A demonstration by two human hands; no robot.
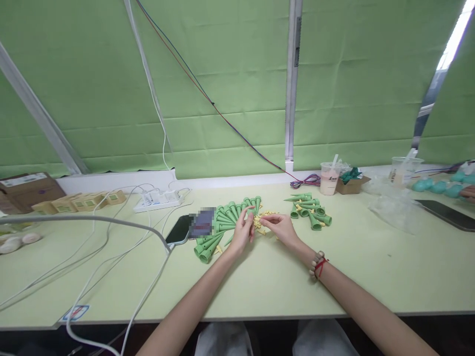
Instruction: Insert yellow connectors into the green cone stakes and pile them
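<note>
A pale green table [260, 287] stands before green wall panels [222, 74]. The left hand [243, 230] has its fingers clamped on a green cone [249, 211]; its direction is unclear. The right hand [282, 227] pinches a small yellow piece [264, 217].

Nothing readable here: the sticker [75, 312] at the counter [260, 282] edge, the label on the cardboard box [27, 188] and the print on the drink cup [329, 179] are all too small to read.
</note>
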